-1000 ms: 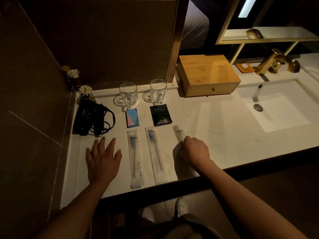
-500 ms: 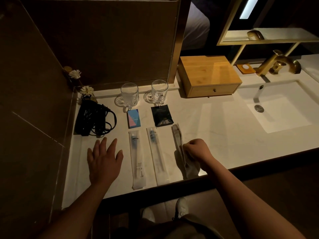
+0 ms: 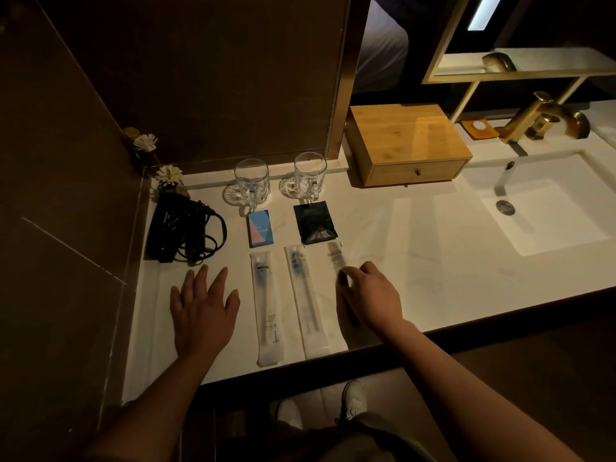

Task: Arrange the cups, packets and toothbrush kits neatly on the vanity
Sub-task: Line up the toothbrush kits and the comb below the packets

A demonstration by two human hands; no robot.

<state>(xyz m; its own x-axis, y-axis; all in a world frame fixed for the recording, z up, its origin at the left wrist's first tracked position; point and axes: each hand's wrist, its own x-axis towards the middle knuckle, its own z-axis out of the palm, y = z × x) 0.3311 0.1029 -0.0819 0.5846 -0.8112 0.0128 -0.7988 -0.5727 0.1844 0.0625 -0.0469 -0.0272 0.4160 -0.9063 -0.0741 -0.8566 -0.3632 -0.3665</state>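
Observation:
Two glass cups [image 3: 251,181] [image 3: 310,176] stand side by side at the back of the white vanity [image 3: 416,261]. In front of them lie a blue-and-pink packet [image 3: 260,227] and a black packet [image 3: 315,222]. Two white toothbrush kits [image 3: 266,305] [image 3: 306,300] lie parallel, running toward the front edge. A third clear kit [image 3: 336,258] lies to their right, blurred, its near part under my right hand [image 3: 373,295], whose fingertips pinch it. My left hand [image 3: 201,305] rests flat on the counter, fingers spread, left of the kits.
A black hair dryer with coiled cord [image 3: 181,230] lies at the left, small white flowers [image 3: 168,175] behind it. A wooden drawer box [image 3: 406,145] stands to the right of the cups. Farther right are the sink [image 3: 546,211] and a gold faucet [image 3: 540,118].
My right hand has turned the third kit from a slant to nearly parallel with the other two kits. My left hand has stayed flat in place.

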